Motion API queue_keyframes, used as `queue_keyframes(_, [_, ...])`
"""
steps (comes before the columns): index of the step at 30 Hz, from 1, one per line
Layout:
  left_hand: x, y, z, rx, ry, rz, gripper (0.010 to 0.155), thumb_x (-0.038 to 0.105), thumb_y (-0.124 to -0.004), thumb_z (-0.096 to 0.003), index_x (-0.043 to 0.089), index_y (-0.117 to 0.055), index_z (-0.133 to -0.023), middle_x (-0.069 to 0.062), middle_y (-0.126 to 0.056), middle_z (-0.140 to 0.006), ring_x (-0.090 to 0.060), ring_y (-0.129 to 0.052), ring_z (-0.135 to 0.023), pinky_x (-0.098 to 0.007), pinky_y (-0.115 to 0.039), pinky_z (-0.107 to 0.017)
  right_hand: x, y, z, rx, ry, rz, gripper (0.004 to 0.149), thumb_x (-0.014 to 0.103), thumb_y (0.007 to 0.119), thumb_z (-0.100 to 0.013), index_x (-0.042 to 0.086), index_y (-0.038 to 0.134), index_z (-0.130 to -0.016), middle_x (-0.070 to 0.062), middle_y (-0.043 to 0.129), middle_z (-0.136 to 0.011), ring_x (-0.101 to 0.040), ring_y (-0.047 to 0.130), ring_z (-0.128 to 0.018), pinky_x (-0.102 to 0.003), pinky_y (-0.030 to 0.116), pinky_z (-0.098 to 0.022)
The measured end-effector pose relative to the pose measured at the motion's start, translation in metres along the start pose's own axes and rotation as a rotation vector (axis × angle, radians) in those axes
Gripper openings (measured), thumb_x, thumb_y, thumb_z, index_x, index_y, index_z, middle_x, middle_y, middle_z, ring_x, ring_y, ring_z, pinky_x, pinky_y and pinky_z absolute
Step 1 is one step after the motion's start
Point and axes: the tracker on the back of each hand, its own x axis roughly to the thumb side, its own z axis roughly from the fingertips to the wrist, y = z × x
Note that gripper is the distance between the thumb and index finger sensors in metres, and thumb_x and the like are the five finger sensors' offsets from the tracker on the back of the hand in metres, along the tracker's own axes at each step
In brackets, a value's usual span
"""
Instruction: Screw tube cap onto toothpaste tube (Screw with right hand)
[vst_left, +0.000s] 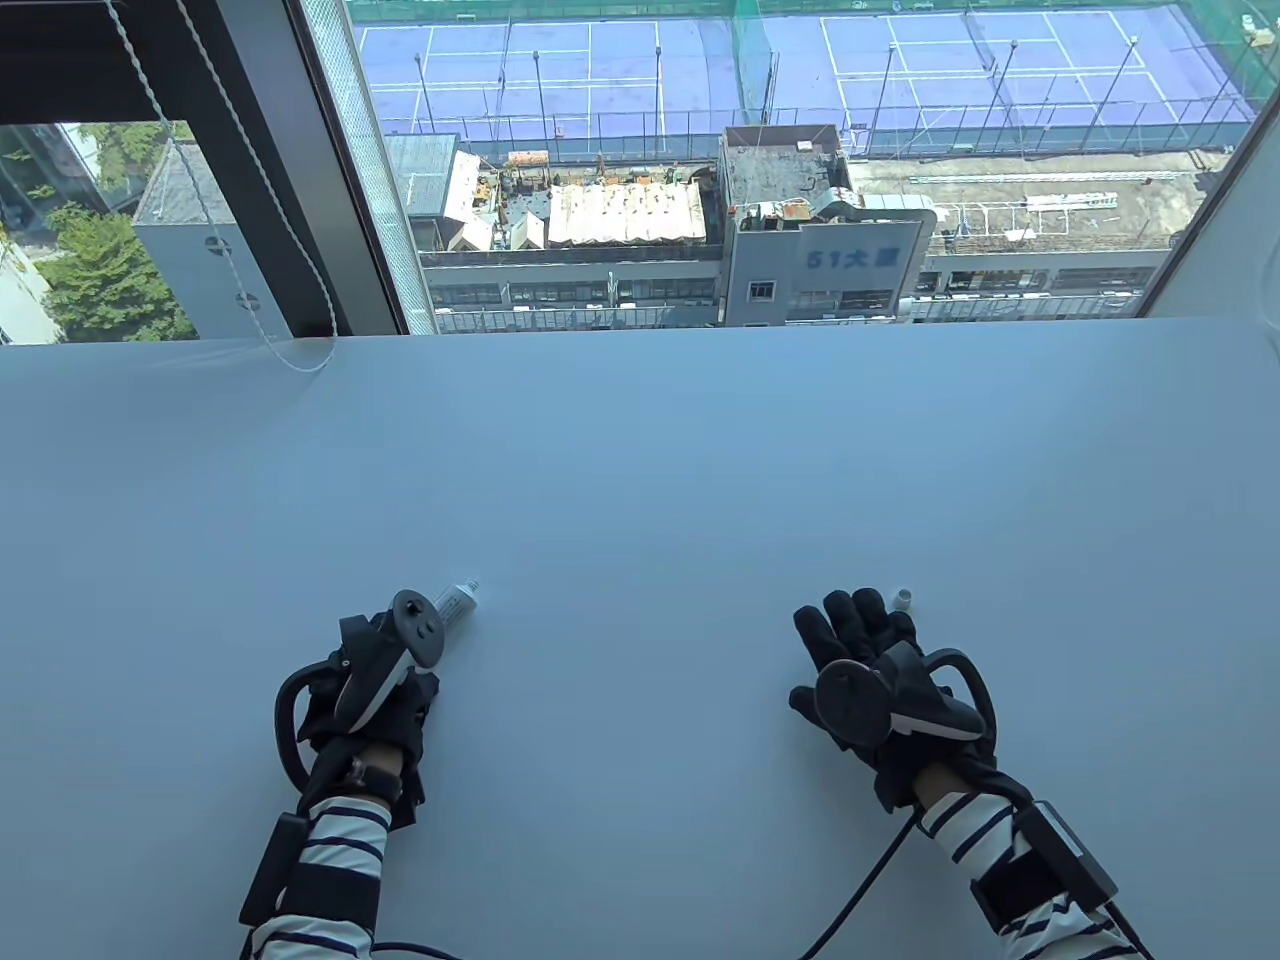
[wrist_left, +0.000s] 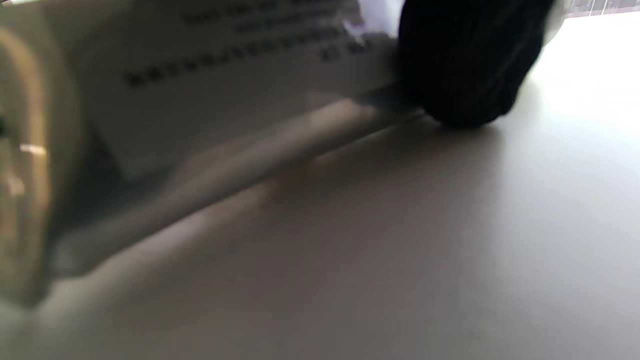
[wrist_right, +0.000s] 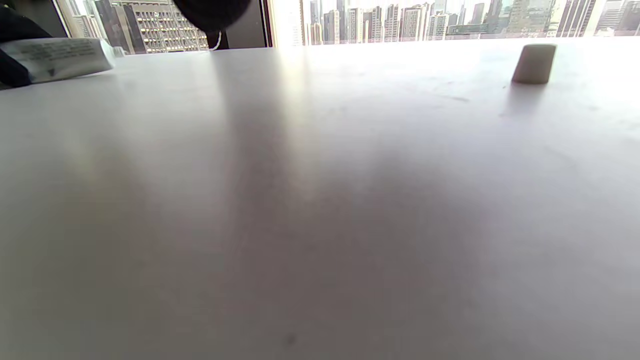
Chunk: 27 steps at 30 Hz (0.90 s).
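Note:
A small white toothpaste tube (vst_left: 457, 600) lies on the white table (vst_left: 640, 480), its open nozzle pointing up and to the right. My left hand (vst_left: 378, 690) holds its rear part. In the left wrist view the tube (wrist_left: 225, 100) fills the frame, blurred, with a black fingertip (wrist_left: 465, 65) on it. The small white cap (vst_left: 903, 599) stands on the table just beyond my right hand (vst_left: 855, 640), whose fingers are spread and hold nothing. In the right wrist view the cap (wrist_right: 534, 63) stands upright at the far right and the tube (wrist_right: 55, 59) is at the far left.
A large window (vst_left: 780, 160) runs along the table's far edge. A blind cord (vst_left: 290, 350) hangs onto the table at the back left. Cables (vst_left: 870, 880) trail from my wrists at the near edge.

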Motion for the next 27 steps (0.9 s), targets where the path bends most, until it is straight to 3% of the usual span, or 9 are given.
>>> queue_keyframes(4, [0.009, -0.003, 0.003, 0.004, -0.027, -0.03, 0.059, 0.051, -0.083, -0.0493, 0.027, -0.067, -0.101, -0.007, -0.071, -0.084, -0.031, -0.079, -0.084, -0.058, -0.066, -0.069, -0.037, -0.017, -0.003, 0.007, 0.254, -0.087, 0.077, 0.038, 0.06, -0.067, -0.004, 0.015, -0.115, -0.038, 0.015, -0.116, -0.063, 0.012, -0.1, -0.07, 0.019, -0.064])
queue_keyframes(8, [0.023, -0.011, 0.007, 0.027, -0.072, -0.098, 0.059, 0.049, -0.075, -0.0536, 0.023, -0.056, -0.103, -0.009, -0.06, -0.112, -0.039, -0.07, -0.093, -0.061, -0.059, -0.073, -0.068, -0.016, -0.009, -0.271, 0.381, -0.151, 0.06, 0.026, 0.069, -0.063, -0.003, 0.05, -0.112, -0.035, 0.051, -0.112, -0.063, 0.043, -0.099, -0.07, 0.032, -0.065])
queue_keyframes(10, [0.031, -0.012, 0.009, 0.02, -0.087, -0.145, 0.06, 0.046, -0.073, -0.0552, 0.019, -0.05, -0.104, -0.016, -0.059, -0.11, -0.044, -0.068, -0.098, -0.059, -0.06, -0.073, -0.075, -0.01, -0.02, -0.18, 0.417, -0.171, 0.057, 0.023, 0.07, -0.063, 0.0, 0.051, -0.111, -0.032, 0.053, -0.112, -0.062, 0.045, -0.1, -0.07, 0.035, -0.066])
queue_keyframes(13, [0.036, -0.013, 0.01, 0.022, -0.114, -0.157, 0.06, 0.044, -0.071, -0.0568, 0.017, -0.047, -0.104, -0.023, -0.059, -0.108, -0.047, -0.068, -0.097, -0.058, -0.062, -0.072, -0.071, -0.001, -0.037, -0.032, 0.357, -0.116, 0.058, 0.021, 0.07, -0.062, 0.011, 0.044, -0.114, -0.023, 0.04, -0.118, -0.058, 0.038, -0.103, -0.068, 0.034, -0.068])
queue_keyframes(17, [0.037, -0.01, 0.014, 0.077, -0.127, -0.176, 0.06, 0.044, -0.073, -0.0558, 0.017, -0.049, -0.103, -0.022, -0.065, -0.104, -0.045, -0.073, -0.094, -0.056, -0.066, -0.07, -0.052, 0.002, -0.046, -0.053, 0.367, 0.114, 0.048, 0.017, 0.073, -0.06, 0.01, 0.063, -0.106, -0.022, 0.061, -0.11, -0.052, 0.065, -0.097, -0.064, 0.051, -0.067])
queue_keyframes(20, [0.038, -0.001, 0.019, 0.091, -0.176, -0.101, 0.061, 0.047, -0.073, -0.0547, 0.018, -0.05, -0.102, -0.02, -0.07, -0.101, -0.042, -0.077, -0.092, -0.054, -0.068, -0.068, -0.036, 0.002, -0.045, -0.071, 0.323, 0.281, 0.042, 0.016, 0.077, -0.057, 0.006, 0.075, -0.098, -0.026, 0.08, -0.094, -0.047, 0.084, -0.08, -0.064, 0.062, -0.06])
queue_keyframes(24, [0.05, 0.013, 0.035, 0.166, -0.295, 0.008, 0.062, 0.049, -0.073, -0.0528, 0.021, -0.049, -0.102, -0.017, -0.069, -0.099, -0.04, -0.078, -0.089, -0.054, -0.068, -0.067, -0.023, 0.001, -0.034, -0.019, 0.271, 0.275, 0.038, 0.02, 0.077, -0.058, 0.001, 0.078, -0.091, -0.027, 0.087, -0.076, -0.04, 0.088, -0.062, -0.064, 0.066, -0.053])
queue_keyframes(26, [0.059, 0.019, 0.046, 0.222, -0.369, 0.032, 0.065, 0.051, -0.074, -0.051, 0.025, -0.047, -0.104, -0.015, -0.069, -0.099, -0.038, -0.078, -0.088, -0.053, -0.068, -0.067, -0.016, -0.005, -0.021, -0.129, 0.179, 0.119, 0.037, 0.022, 0.077, -0.058, 0.003, 0.078, -0.09, -0.025, 0.088, -0.075, -0.037, 0.089, -0.059, -0.063, 0.068, -0.052])
queue_keyframes(27, [0.065, 0.021, 0.053, 0.256, -0.412, 0.05, 0.067, 0.052, -0.074, -0.0493, 0.027, -0.047, -0.105, -0.014, -0.07, -0.098, -0.037, -0.078, -0.088, -0.052, -0.068, -0.067, -0.011, -0.01, -0.009, -0.339, 0.092, -0.031, 0.038, 0.021, 0.078, -0.056, 0.002, 0.08, -0.088, -0.026, 0.089, -0.072, -0.038, 0.091, -0.056, -0.063, 0.069, -0.049])
